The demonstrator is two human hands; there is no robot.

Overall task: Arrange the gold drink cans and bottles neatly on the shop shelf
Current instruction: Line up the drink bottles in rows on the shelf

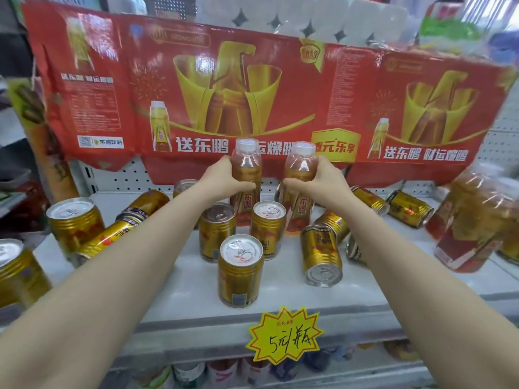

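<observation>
1. While I grip one upright bottle per hand, left hand (224, 178) on left bottle (246, 175), right hand (317, 181) on right bottle (299, 186), both stand at the shelf (182, 287) rear.
2. Next: align them, then right the toppled can (321, 255).

One view only — the camera on my head. It looks forward and down, close over the shelf (280, 293) at arm's reach.
</observation>
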